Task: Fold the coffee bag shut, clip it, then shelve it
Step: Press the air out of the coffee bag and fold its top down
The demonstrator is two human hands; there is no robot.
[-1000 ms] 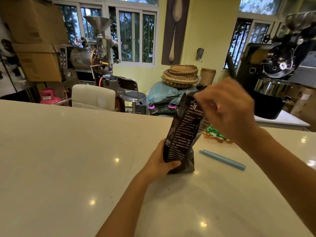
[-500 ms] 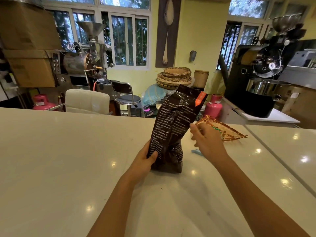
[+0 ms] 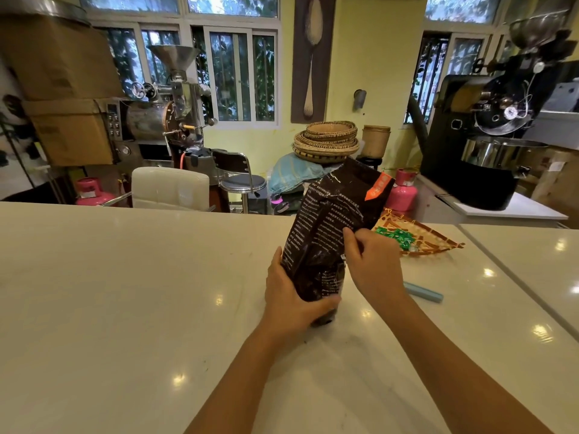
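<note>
A dark brown coffee bag (image 3: 326, 227) with white print and an orange tag stands upright on the white counter (image 3: 125, 292), its top unfolded and leaning right. My left hand (image 3: 291, 299) wraps around the bag's lower left side and base. My right hand (image 3: 372, 264) grips the bag's right edge at mid height, thumb pressed on the front. A light blue bag clip (image 3: 423, 292) lies flat on the counter just right of my right wrist, partly hidden by it.
A flat woven tray (image 3: 438, 242) with green packets lies behind the bag to the right. A seam splits the counter at the far right. Beyond the counter stand a white chair (image 3: 169, 187), coffee roasters, pink gas cylinders and stacked baskets.
My right hand came down from the bag's top, hovered beside it, and now grips its right edge. My left hand slid further around the base. The bag stands straighter.
</note>
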